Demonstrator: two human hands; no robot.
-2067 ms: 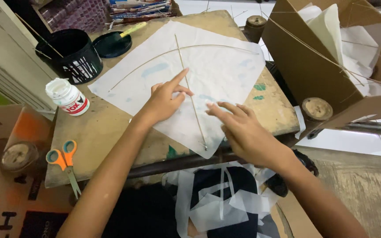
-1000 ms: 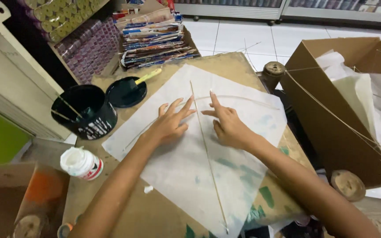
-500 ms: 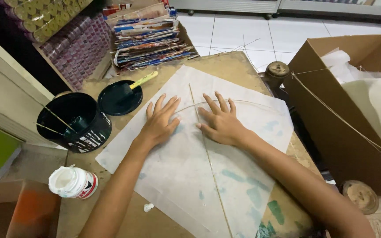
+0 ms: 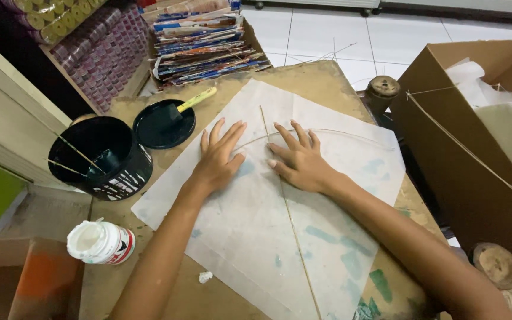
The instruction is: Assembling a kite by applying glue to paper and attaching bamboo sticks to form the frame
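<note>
Head view: left hand (image 4: 219, 159) flat and released, fingers spread, palm down on the white paper sheet (image 4: 268, 237); right hand (image 4: 301, 161) likewise flat and unclenched, gripping nothing, pressing the sheet just right of the straight thin stick (image 4: 288, 213). Stick running lengthwise down the sheet's middle, between the two hands, touching or nearly touching the right thumb. Thin curved stick (image 4: 327, 131) arching across the upper part, passing just beyond the fingertips of both hands. Sheet lying diamond-wise on the brown bench (image 4: 321, 80), patches of pale blue-green showing near its lower right. Off to the left, clear of the paper: black pot (image 4: 105, 157) with sticks standing in it, black lid (image 4: 164, 124) with a yellow-handled brush resting on it, white glue bottle (image 4: 101, 242) on its side. To the right, cardboard box (image 4: 463, 154) holding more white paper; wooden spool (image 4: 383, 89) beyond the sheet's far corner. Likely risks: thin paper creasing or tearing under uneven palm pressure; straight stick sliding off the centre line if either hand drags sideways; curved stick springing out of its arc, with nothing visible holding it down.
</note>
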